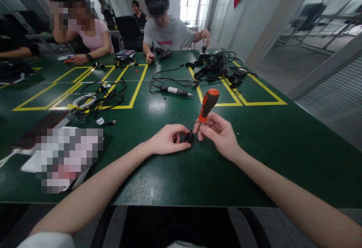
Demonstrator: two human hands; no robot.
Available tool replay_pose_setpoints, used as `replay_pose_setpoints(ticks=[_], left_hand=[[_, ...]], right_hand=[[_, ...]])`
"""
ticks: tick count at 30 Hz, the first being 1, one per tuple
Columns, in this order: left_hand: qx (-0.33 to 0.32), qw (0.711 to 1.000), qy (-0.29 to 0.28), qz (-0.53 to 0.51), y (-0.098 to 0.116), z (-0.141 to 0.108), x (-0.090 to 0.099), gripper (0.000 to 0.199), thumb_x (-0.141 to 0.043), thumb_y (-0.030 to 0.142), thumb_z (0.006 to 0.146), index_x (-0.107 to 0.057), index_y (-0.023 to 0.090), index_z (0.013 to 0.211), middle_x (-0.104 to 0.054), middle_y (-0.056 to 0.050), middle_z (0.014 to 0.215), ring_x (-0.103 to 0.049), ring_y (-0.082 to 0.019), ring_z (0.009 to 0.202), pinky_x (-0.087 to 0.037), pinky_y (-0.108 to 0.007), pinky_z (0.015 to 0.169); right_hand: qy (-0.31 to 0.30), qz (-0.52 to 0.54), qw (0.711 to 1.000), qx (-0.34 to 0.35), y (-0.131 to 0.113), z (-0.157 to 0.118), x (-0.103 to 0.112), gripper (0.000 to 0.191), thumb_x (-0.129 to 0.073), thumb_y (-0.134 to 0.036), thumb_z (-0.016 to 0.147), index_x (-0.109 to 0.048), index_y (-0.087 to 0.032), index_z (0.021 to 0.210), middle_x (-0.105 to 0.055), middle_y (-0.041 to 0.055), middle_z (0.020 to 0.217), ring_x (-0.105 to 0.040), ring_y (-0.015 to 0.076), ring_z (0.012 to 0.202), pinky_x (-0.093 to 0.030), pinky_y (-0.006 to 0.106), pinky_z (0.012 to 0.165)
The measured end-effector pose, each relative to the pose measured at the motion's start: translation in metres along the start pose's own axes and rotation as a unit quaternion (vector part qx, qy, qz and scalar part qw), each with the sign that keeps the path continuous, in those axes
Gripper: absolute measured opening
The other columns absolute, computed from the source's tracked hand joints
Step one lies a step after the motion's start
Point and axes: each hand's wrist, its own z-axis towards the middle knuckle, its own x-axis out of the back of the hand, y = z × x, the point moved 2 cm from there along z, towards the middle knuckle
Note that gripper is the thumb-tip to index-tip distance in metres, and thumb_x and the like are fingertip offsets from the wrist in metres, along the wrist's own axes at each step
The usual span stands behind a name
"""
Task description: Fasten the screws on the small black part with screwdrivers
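A: What do your two hands do at this moment?

B: My left hand (166,139) lies low over the green table (158,180). Its thumb and index finger are closed around a small black round part (189,139), one from each side. My right hand (223,133) grips a screwdriver (209,104) with the fingertips, on the metal shaft, just under the orange and dark handle.

A: How does the screwdriver stand?

B: It is tilted. The handle is up and leans to my right, and the shaft goes down to the black part. Whether the tip touches this part or is only beside it, I cannot tell; it is too small to see.

A: And where is the part exactly?

B: It is in front of me, between my two hands, near to the surface of the table.

A: Which things are around?

B: Farther than my hands lies a silver and black pen-shaped tool (173,90), with its cable behind it. To the right of this tool is a heap of black cables (212,66). To the left there are more looped cables (109,99), lying over yellow tape lines (139,86). Across the table sits a person in a grey shirt (166,33); one hand of this person (206,35) is near the heap.
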Motion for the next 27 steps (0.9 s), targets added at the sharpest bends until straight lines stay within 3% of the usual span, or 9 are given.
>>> replay_pose_setpoints(ticks=[5, 11, 16, 21, 27], left_hand=[[0.031, 0.999, -0.01, -0.016, -0.002, 0.0006, 0.0007, 0.032, -0.079, 0.04, 0.08, -0.062, 0.017, 0.093, -0.054, 0.008, 0.062, -0.05, -0.008, 0.054, -0.041, -0.02, 0.055], [0.051, 0.997, -0.008, -0.063, -0.0047, 0.0011, -0.001, 0.036, -0.083, 0.041, 0.077, -0.057, 0.017, 0.085, -0.056, 0.007, 0.068, -0.049, -0.006, 0.056, -0.04, -0.021, 0.056], [0.074, 0.993, -0.022, -0.089, -0.0047, 0.0011, -0.0016, 0.039, -0.083, 0.042, 0.076, -0.053, 0.019, 0.083, -0.056, 0.009, 0.061, -0.047, -0.007, 0.054, -0.037, -0.021, 0.056], [0.084, 0.99, -0.032, -0.111, -0.0038, 0.0004, -0.0011, 0.037, -0.082, 0.04, 0.076, -0.054, 0.018, 0.085, -0.059, 0.007, 0.064, -0.05, -0.007, 0.056, -0.04, -0.021, 0.059], [0.096, 0.986, -0.043, -0.133, -0.0049, 0.0002, 0.0005, 0.035, -0.082, 0.038, 0.076, -0.06, 0.016, 0.09, -0.063, 0.004, 0.069, -0.056, -0.008, 0.061, -0.04, -0.021, 0.059]], right_hand=[[-0.003, -0.028, 1.0, -0.009, -0.0013, 0.0007, -0.001, 0.038, -0.079, -0.056, 0.088, -0.062, -0.022, 0.086, -0.073, 0.0009, 0.073, -0.061, 0.0126, 0.053, -0.056, 0.029, 0.054], [-0.02, -0.019, 0.999, -0.026, -0.0029, 0.0018, -0.0015, 0.04, -0.073, -0.06, 0.092, -0.066, -0.021, 0.089, -0.073, 0.0019, 0.076, -0.063, 0.0129, 0.052, -0.056, 0.029, 0.054], [-0.011, 0.003, 1.0, -0.02, -0.0026, 0.0018, -0.0023, 0.038, -0.079, -0.056, 0.088, -0.062, -0.022, 0.092, -0.072, -0.001, 0.071, -0.062, 0.0125, 0.051, -0.054, 0.027, 0.052], [-0.003, -0.022, 0.999, -0.026, -0.004, 0.002, -0.0022, 0.04, -0.081, -0.058, 0.086, -0.061, -0.022, 0.083, -0.071, -0.0007, 0.068, -0.062, 0.0133, 0.052, -0.056, 0.029, 0.053], [-0.001, -0.026, 0.999, -0.025, -0.0031, 0.0022, -0.0006, 0.039, -0.077, -0.059, 0.089, -0.068, -0.021, 0.086, -0.072, 0.0018, 0.076, -0.062, 0.0128, 0.052, -0.056, 0.03, 0.053]])
